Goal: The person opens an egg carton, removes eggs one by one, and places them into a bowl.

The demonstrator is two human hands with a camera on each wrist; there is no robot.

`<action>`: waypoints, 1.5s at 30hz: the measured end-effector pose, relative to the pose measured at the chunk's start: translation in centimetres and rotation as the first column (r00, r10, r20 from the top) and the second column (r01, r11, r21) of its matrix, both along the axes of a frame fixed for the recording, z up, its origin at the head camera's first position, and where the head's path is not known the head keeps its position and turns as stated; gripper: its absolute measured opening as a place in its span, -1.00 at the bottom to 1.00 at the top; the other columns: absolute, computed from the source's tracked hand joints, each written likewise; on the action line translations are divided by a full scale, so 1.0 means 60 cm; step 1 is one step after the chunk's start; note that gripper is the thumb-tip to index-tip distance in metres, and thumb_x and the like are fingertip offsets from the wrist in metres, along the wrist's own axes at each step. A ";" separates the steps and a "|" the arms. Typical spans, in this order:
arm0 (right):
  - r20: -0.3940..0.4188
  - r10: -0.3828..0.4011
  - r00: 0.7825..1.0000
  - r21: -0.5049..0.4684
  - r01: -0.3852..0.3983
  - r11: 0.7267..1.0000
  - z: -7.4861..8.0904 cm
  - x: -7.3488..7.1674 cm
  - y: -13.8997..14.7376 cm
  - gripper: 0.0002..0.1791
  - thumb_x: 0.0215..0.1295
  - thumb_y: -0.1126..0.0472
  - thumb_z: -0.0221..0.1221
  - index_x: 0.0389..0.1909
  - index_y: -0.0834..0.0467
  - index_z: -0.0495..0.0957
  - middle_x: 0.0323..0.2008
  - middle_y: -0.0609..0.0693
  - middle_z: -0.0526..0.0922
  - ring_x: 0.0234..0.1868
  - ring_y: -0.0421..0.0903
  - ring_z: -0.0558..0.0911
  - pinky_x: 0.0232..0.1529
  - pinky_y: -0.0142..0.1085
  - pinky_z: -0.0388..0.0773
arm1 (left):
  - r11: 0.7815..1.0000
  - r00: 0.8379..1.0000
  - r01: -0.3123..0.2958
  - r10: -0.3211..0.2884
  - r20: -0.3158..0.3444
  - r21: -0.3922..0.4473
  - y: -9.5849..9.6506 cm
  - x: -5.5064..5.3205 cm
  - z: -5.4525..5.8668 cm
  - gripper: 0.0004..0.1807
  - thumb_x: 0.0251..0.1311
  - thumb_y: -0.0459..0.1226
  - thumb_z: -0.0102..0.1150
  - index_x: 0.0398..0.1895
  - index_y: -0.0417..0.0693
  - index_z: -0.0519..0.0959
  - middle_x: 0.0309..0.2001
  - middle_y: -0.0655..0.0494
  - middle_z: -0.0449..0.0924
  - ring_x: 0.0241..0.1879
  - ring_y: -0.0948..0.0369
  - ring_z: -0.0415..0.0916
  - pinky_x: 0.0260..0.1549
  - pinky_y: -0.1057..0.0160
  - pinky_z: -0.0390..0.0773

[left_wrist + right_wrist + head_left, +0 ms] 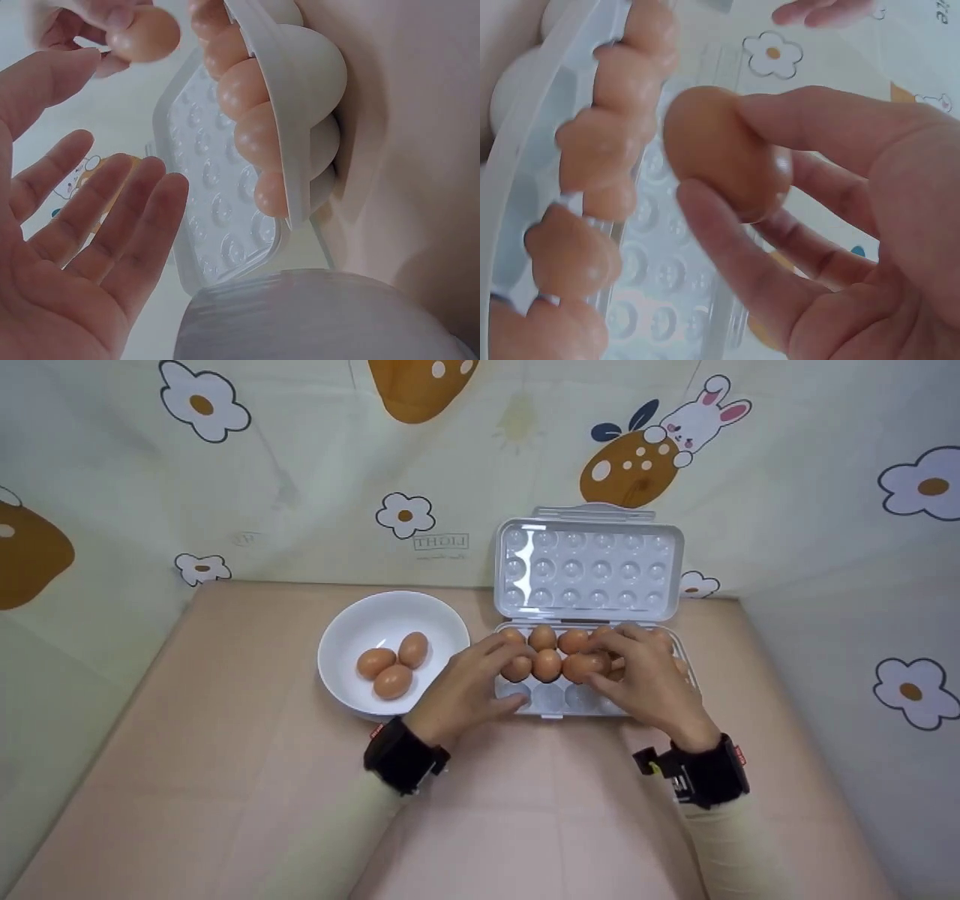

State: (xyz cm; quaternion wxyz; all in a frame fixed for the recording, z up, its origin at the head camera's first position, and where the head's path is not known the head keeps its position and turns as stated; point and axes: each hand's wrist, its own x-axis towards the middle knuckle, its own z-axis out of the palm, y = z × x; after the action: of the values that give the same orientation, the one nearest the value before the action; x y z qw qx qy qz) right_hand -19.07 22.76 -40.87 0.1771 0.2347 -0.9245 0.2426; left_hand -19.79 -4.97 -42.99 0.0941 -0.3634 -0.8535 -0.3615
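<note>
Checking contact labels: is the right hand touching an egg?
Touching; the right wrist view shows the right hand pinching an egg, skin directly against shell.

Soft, diffuse light; glare streak down egg-box lid; wrist views hazy.

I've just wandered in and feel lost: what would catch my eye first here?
Probably the right hand, holding a brown egg over the open egg box. To its left, a white bowl cradles three more eggs. Behind, a cartoon rabbit leans over a brown fruit on the backdrop.
</note>
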 end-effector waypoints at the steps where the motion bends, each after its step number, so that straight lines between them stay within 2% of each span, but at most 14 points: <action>1: 0.012 -0.002 1.000 -0.030 0.003 1.000 0.001 0.002 -0.005 -0.63 0.08 0.26 0.60 -0.06 0.12 0.78 -0.21 -0.01 0.68 -0.18 -0.02 0.60 0.02 -0.08 0.23 | 1.000 1.000 0.004 -0.004 0.002 0.011 0.000 0.000 0.001 -0.47 0.17 -0.29 0.57 0.20 0.06 0.59 0.17 0.13 0.56 0.08 0.11 0.57 0.15 0.20 0.62; 4: 0.032 0.017 0.999 -0.122 -0.013 0.992 0.005 0.008 -0.019 -0.61 0.17 0.20 0.58 0.03 0.11 0.76 -0.10 -0.01 0.69 -0.08 -0.08 0.62 0.15 -0.17 0.44 | 0.999 1.000 0.013 -0.013 -0.002 0.043 0.002 0.001 0.004 -0.46 0.18 -0.29 0.57 0.22 0.02 0.57 0.17 0.14 0.57 0.07 0.10 0.59 0.14 0.24 0.63; 6: 0.041 0.048 0.998 -0.177 -0.040 0.983 0.006 0.012 -0.029 -0.62 0.22 0.18 0.55 0.05 0.11 0.74 -0.05 -0.03 0.70 -0.04 -0.13 0.62 0.07 -0.29 0.62 | 0.998 1.000 0.020 -0.019 -0.020 0.063 0.003 0.001 0.005 -0.46 0.18 -0.30 0.57 0.21 -0.01 0.57 0.17 0.13 0.57 0.05 0.11 0.59 0.12 0.26 0.63; 8: 0.060 0.086 0.995 -0.228 -0.070 0.971 0.007 0.015 -0.037 -0.63 0.26 0.18 0.53 0.06 0.10 0.73 -0.01 -0.05 0.69 -0.01 -0.17 0.62 -0.09 -0.26 0.75 | 0.996 0.999 0.023 -0.020 -0.040 0.083 0.004 0.001 0.005 -0.47 0.17 -0.30 0.58 0.20 -0.03 0.58 0.17 0.12 0.58 0.05 0.12 0.60 0.10 0.26 0.64; 15: 0.118 0.162 0.980 -0.389 -0.104 0.915 0.002 0.023 -0.059 -0.60 0.27 0.22 0.51 0.08 0.17 0.67 0.04 -0.02 0.65 0.00 -0.12 0.74 -0.08 -0.32 0.75 | 0.988 0.997 0.045 -0.035 -0.067 0.147 0.007 -0.001 0.003 -0.46 0.14 -0.33 0.59 0.17 -0.11 0.56 0.13 0.05 0.59 0.01 0.03 0.64 0.02 0.12 0.71; 19: 0.121 0.188 0.975 -0.426 -0.120 0.897 -0.002 0.026 -0.069 -0.63 0.28 0.22 0.50 0.06 0.17 0.66 0.02 -0.01 0.63 -0.01 -0.09 0.75 -0.07 -0.31 0.75 | 0.985 0.997 0.048 -0.038 -0.063 0.164 0.010 0.000 0.003 -0.45 0.13 -0.35 0.59 0.16 -0.10 0.55 0.09 0.06 0.58 0.00 0.11 0.63 -0.01 0.19 0.72; 23: 0.146 0.214 0.966 -0.441 -0.130 0.888 -0.005 0.027 -0.077 -0.66 0.29 0.28 0.49 0.04 0.16 0.65 0.03 -0.03 0.63 0.01 -0.11 0.74 -0.02 -0.28 0.75 | 0.983 0.998 0.054 -0.045 -0.054 0.178 0.012 0.002 0.003 -0.49 0.14 -0.35 0.59 0.11 -0.10 0.55 0.03 0.09 0.57 -0.01 0.26 0.62 -0.04 0.34 0.70; 28: 0.172 0.226 0.959 -0.457 -0.126 0.881 -0.007 0.027 -0.081 -0.67 0.29 0.28 0.49 0.04 0.14 0.66 0.03 -0.07 0.66 0.01 -0.13 0.75 0.01 -0.25 0.74 | 0.980 0.996 0.059 -0.045 -0.076 0.189 0.014 0.004 0.003 -0.54 0.14 -0.36 0.58 0.05 -0.11 0.54 -0.02 0.09 0.56 -0.05 0.28 0.64 -0.06 0.45 0.65; 45: 0.173 0.315 0.933 -0.493 -0.195 0.848 -0.011 0.025 -0.080 -0.62 0.28 0.29 0.49 0.07 0.21 0.63 0.02 0.00 0.65 -0.01 -0.06 0.74 0.01 -0.25 0.75 | 0.984 0.992 0.061 -0.042 -0.119 0.167 0.015 0.004 0.004 -0.57 0.14 -0.36 0.56 0.03 -0.12 0.56 -0.03 0.08 0.56 -0.07 0.26 0.60 -0.08 0.45 0.65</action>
State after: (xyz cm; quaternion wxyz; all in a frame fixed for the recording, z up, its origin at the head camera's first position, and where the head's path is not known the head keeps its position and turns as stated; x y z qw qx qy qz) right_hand -17.57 17.95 -41.52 0.0780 0.2746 -0.8133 0.5070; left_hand -19.58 -4.09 -42.74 0.1645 -0.3961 -0.8029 -0.4140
